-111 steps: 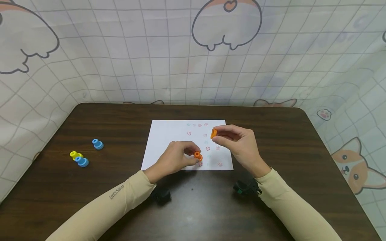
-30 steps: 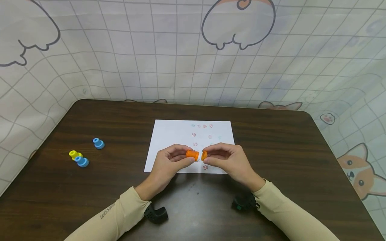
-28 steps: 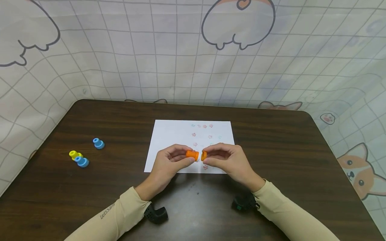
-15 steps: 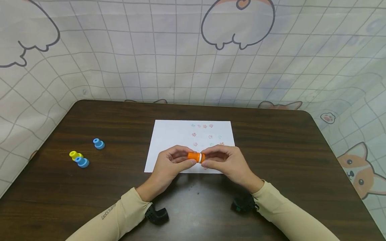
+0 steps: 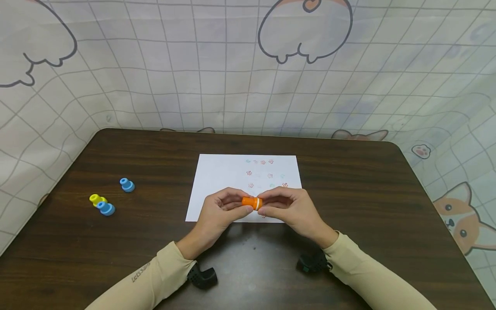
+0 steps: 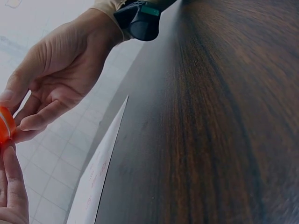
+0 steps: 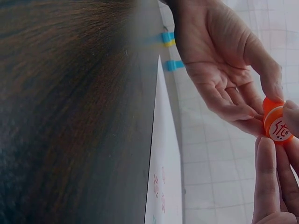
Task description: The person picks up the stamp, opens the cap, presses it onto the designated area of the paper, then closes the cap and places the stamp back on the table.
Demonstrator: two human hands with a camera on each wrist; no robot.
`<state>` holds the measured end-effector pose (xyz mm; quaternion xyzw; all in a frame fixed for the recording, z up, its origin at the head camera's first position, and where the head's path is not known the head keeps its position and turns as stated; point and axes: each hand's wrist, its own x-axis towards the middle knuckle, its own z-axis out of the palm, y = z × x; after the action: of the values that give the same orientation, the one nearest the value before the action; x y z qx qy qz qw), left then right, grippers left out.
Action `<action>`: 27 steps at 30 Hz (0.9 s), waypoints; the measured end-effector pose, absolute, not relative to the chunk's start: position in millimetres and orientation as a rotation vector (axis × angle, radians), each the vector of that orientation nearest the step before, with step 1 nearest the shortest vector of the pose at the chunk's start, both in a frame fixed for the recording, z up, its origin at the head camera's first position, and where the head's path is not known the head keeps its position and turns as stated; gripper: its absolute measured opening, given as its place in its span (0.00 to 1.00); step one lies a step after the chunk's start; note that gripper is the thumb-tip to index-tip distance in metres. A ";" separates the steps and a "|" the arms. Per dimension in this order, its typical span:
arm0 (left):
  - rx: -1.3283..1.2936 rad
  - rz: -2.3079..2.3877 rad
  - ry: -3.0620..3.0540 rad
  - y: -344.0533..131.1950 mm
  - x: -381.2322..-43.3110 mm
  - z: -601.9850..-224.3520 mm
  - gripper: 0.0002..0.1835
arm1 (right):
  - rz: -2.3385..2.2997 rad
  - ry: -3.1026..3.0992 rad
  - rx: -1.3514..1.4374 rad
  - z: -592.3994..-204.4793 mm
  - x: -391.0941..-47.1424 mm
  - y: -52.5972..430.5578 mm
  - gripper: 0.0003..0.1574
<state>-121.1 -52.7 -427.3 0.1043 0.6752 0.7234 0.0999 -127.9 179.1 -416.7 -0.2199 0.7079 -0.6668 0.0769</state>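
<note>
An orange toy stamp (image 5: 249, 202) lies sideways between my two hands above the paper. My left hand (image 5: 221, 209) pinches its body between thumb and fingers. With thumb and fingertips, my right hand (image 5: 292, 211) grips the orange cap, which sits against the body; a thin white band shows at the joint. In the right wrist view, the stamp's cap end (image 7: 280, 129) bears a round label with a red character. The left wrist view catches only part of the orange stamp (image 6: 5, 123) at its edge. Below is a white sheet of paper (image 5: 217, 172) with small red and green prints.
To the left on the dark wooden table (image 5: 155, 159) stand a blue stamp (image 5: 126, 185), a yellow stamp (image 5: 96, 199) and another blue stamp (image 5: 106, 209) beside the yellow one. A patterned cloth (image 5: 174, 64) hangs behind the table.
Earlier, the stamp body and cap were held apart. My hands have come together, bringing the cap onto the body's end; the white band has narrowed since half a second ago.
</note>
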 end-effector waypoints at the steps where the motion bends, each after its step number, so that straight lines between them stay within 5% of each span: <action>1: 0.310 2.136 1.998 -52.7 -121.0 -427.5 0.18 | -1.994 2.124 -0.662 -416.7 -127.8 179.1 0.20; 27: 0.294 2.095 2.047 -50.6 -119.0 -425.6 0.17 | -1.939 2.190 -0.629 -415.6 -125.5 178.9 0.20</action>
<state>-119.0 -50.6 -425.6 0.0993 0.6919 0.7083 0.0989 -125.5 178.9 -415.6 -0.2097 0.7299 -0.6463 0.0750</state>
